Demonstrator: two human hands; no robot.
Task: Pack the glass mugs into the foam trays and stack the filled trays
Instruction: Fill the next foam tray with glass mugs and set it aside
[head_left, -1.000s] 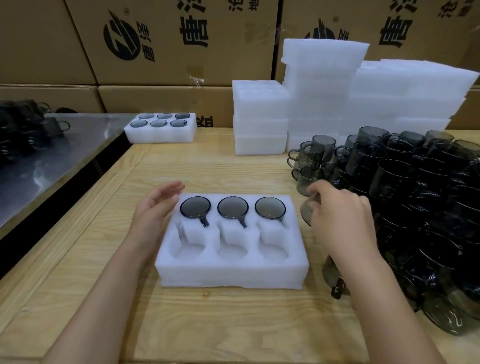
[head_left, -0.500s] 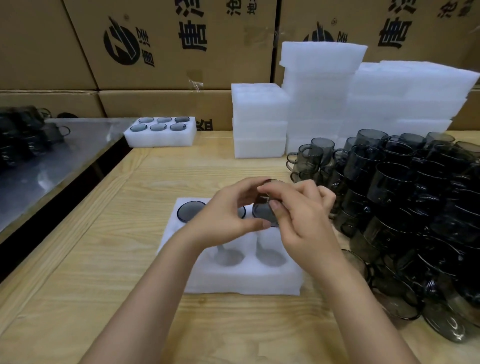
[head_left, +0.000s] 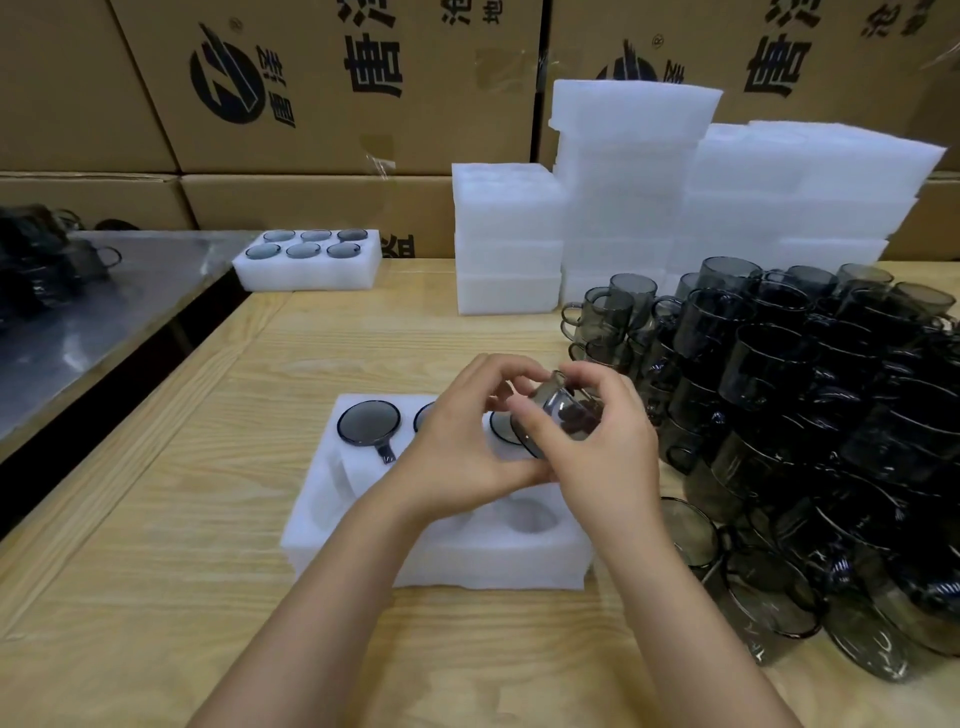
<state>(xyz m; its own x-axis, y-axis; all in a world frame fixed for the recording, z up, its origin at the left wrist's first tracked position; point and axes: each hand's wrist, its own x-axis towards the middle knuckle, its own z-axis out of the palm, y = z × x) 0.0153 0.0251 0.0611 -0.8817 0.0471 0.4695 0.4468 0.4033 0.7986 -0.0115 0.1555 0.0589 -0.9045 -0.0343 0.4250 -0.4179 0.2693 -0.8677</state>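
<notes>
A white foam tray (head_left: 363, 525) lies on the wooden table in front of me. Its far row holds smoky glass mugs; the left one (head_left: 369, 423) shows fully, the other two are partly hidden by my hands. The near row's pockets are bare, one (head_left: 530, 517) visible. Both hands hold one smoky glass mug (head_left: 558, 410) tilted above the tray's far right. My left hand (head_left: 467, 447) grips it from the left, my right hand (head_left: 602, 441) from the right.
A big heap of loose smoky mugs (head_left: 810, 405) fills the table's right side. Stacks of bare foam trays (head_left: 623, 208) stand behind. A filled tray (head_left: 306, 260) sits at the back left. A steel table (head_left: 104, 322) lies left; cardboard boxes (head_left: 322, 83) line the back.
My right hand took a mug from the heap and brought it over the tray. My left hand left the tray's edge and joined it on the mug.
</notes>
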